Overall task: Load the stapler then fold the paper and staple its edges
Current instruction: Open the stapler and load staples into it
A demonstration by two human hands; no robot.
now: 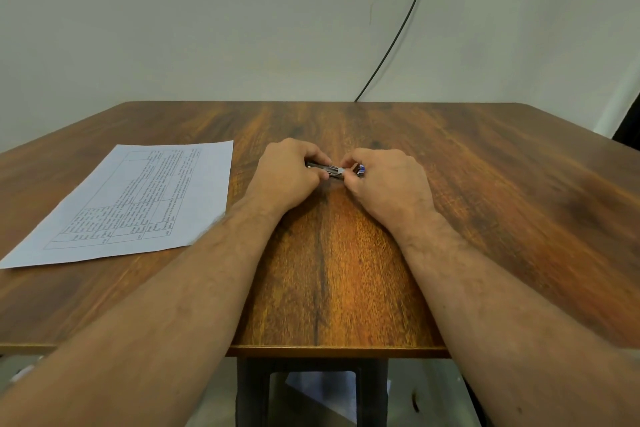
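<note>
Right now my left hand grips the small dark metal stapler mid-tabletop, while my right hand pinches its other end; the fingers hide whether staples are seated. A crooked strip could jam. The white printed paper sheet lies flat, unfolded, well to the left.

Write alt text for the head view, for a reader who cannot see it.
Both hands, left hand and right hand, grip a small dark stapler between them, low over a wooden table. A printed sheet of paper lies flat and unfolded beside the left forearm.
</note>
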